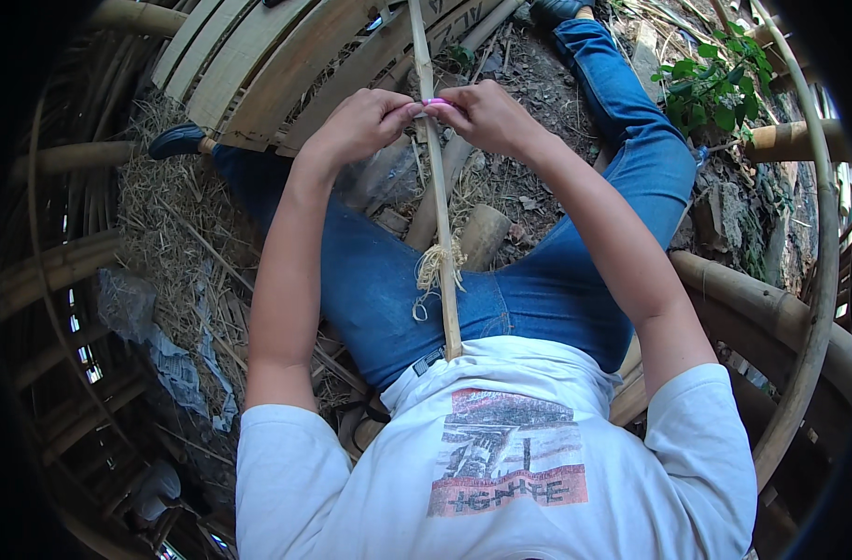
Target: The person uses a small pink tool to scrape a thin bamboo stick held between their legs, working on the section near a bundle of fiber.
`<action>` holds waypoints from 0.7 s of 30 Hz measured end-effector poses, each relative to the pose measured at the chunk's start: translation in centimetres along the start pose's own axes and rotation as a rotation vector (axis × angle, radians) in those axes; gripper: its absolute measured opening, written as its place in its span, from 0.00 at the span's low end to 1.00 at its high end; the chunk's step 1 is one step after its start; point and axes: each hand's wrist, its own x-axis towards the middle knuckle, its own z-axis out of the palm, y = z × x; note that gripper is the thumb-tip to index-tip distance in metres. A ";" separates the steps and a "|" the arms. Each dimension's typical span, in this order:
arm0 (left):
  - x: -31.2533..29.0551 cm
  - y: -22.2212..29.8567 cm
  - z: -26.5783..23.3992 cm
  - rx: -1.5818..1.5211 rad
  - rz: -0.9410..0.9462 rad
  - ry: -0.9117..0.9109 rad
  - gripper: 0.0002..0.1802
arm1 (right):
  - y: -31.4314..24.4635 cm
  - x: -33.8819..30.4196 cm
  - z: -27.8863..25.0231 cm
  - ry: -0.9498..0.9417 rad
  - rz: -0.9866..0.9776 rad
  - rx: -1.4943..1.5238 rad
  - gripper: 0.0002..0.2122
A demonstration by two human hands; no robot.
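We see the long wooden stick (438, 196) standing between the legs in blue jeans (631, 187), with its near end at the white shirt. The left hand (370, 121) and the right hand (486, 117) meet near its upper part, the right pinching a small pink piece (437, 101); the left fingers are also pinched together, but we cannot tell on what.
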 end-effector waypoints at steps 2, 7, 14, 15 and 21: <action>-0.6 0.7 0.0 -0.010 -0.022 -0.020 0.14 | -0.5 -0.6 0.2 -0.005 0.004 0.024 0.13; -2.0 1.6 0.5 0.003 -0.035 -0.026 0.14 | -1.5 -2.0 0.3 -0.024 0.027 0.032 0.13; -5.8 3.2 2.8 -0.109 -0.066 -0.086 0.12 | -3.8 -5.9 1.2 -0.103 0.095 0.124 0.14; -6.3 3.3 3.1 -0.082 -0.052 -0.074 0.12 | -4.2 -6.4 1.2 -0.105 0.096 0.125 0.14; -7.7 4.6 3.4 -0.033 -0.041 -0.060 0.11 | -5.0 -7.7 1.3 -0.160 0.121 0.112 0.12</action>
